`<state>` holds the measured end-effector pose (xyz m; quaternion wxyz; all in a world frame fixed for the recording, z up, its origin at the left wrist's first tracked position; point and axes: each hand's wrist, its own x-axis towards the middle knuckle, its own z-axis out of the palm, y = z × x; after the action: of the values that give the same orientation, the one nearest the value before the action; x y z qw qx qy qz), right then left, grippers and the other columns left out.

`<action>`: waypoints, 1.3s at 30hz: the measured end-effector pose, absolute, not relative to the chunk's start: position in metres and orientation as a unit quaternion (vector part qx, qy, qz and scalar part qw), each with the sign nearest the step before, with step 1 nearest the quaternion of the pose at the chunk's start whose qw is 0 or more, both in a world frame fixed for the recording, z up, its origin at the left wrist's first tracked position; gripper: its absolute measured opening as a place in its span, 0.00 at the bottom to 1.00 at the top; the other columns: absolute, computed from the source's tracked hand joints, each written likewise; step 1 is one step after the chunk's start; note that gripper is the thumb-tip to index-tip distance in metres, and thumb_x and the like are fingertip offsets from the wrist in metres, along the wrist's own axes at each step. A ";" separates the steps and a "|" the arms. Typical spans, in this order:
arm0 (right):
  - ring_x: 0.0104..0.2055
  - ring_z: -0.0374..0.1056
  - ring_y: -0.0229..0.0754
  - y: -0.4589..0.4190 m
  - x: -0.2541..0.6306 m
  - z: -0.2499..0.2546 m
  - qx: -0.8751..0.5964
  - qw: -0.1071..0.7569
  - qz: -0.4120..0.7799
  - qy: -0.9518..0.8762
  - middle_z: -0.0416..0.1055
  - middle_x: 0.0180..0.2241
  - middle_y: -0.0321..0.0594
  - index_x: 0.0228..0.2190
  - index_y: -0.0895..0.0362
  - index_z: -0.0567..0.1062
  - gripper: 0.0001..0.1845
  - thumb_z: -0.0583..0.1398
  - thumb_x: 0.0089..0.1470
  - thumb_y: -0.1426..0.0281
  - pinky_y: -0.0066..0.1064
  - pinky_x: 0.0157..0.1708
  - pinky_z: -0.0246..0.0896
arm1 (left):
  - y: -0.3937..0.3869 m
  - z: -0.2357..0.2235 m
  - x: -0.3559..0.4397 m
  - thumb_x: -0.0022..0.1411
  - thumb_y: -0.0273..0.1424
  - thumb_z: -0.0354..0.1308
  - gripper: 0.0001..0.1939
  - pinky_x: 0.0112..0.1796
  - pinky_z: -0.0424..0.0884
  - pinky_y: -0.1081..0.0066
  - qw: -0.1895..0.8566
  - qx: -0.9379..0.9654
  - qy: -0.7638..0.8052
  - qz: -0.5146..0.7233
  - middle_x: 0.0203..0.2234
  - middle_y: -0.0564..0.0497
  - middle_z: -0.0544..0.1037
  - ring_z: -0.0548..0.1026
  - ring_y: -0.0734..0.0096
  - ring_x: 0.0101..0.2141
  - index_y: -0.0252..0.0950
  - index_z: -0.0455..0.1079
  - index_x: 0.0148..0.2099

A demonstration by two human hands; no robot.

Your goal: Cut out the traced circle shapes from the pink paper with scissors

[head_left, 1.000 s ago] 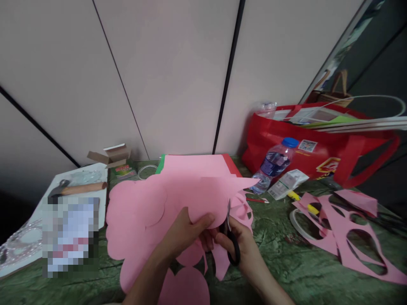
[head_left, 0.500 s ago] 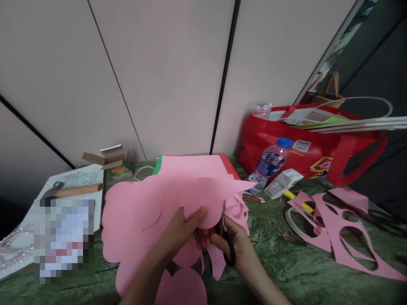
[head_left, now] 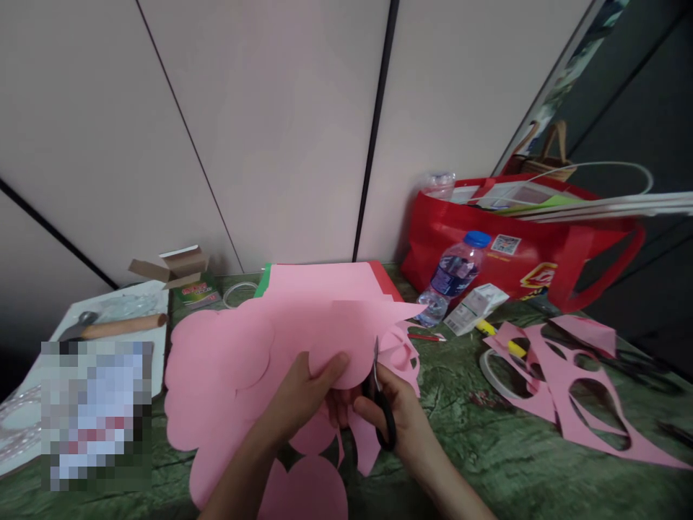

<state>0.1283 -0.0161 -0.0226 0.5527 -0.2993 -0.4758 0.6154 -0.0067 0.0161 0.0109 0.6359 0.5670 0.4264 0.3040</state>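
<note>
My left hand pinches the near edge of a large pink paper sheet with rounded lobes, thumb on top. My right hand is closed in the black handles of a pair of scissors. The blades point up into the paper's edge just right of my left thumb. Cut pink petal shapes hang and lie below my hands. More pink sheets on red and green paper lie behind.
A red bag, a water bottle and a small carton stand at the back right. Pink offcuts and a tape ring lie right. On the left sit a white board, a wooden-handled tool and an open small box.
The view has drifted a little, shifting everything left in the picture. My hands, paper and scissors keep the same hold; the scissors sit slightly further into the paper's edge.
</note>
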 end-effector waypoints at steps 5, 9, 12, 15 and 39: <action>0.21 0.62 0.40 -0.015 0.129 -0.018 -0.304 0.546 0.611 -0.486 0.64 0.19 0.32 0.25 0.55 0.67 0.17 0.64 0.42 0.57 0.31 0.23 0.55 | 0.017 0.012 -0.008 0.60 0.40 0.49 0.23 0.17 0.64 0.73 0.640 0.571 0.415 0.302 0.11 0.50 0.70 0.67 0.73 0.12 0.31 0.68 0.19; 0.21 0.62 0.41 -0.015 0.128 -0.018 -0.323 0.537 0.607 -0.489 0.64 0.18 0.32 0.23 0.54 0.66 0.17 0.64 0.42 0.56 0.31 0.23 0.55 | 0.018 0.012 -0.008 0.59 0.39 0.50 0.22 0.15 0.63 0.74 0.640 0.572 0.420 0.294 0.10 0.51 0.69 0.67 0.73 0.11 0.31 0.68 0.18; 0.21 0.61 0.41 -0.015 0.129 -0.018 -0.321 0.536 0.605 -0.494 0.64 0.18 0.31 0.23 0.54 0.66 0.17 0.64 0.42 0.55 0.31 0.23 0.54 | 0.017 0.014 -0.007 0.58 0.38 0.51 0.21 0.14 0.62 0.74 0.633 0.569 0.433 0.298 0.09 0.52 0.68 0.66 0.74 0.11 0.32 0.67 0.17; 0.20 0.59 0.39 -0.016 0.130 -0.018 -0.335 0.537 0.597 -0.492 0.64 0.19 0.32 0.23 0.55 0.67 0.18 0.65 0.40 0.55 0.30 0.22 0.53 | 0.016 0.015 -0.007 0.57 0.39 0.52 0.21 0.14 0.62 0.74 0.630 0.564 0.439 0.303 0.09 0.52 0.68 0.66 0.74 0.11 0.32 0.66 0.17; 0.23 0.63 0.41 -0.014 0.133 -0.023 -0.333 0.531 0.593 -0.505 0.67 0.20 0.33 0.26 0.56 0.69 0.17 0.65 0.41 0.58 0.30 0.23 0.55 | 0.015 0.020 -0.008 0.57 0.35 0.51 0.20 0.16 0.62 0.74 0.610 0.577 0.461 0.288 0.09 0.53 0.67 0.66 0.75 0.11 0.33 0.66 0.16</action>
<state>0.1327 -0.0144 -0.0233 0.5312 -0.3335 -0.5049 0.5930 -0.0082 0.0151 0.0196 0.6100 0.5766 0.4609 0.2882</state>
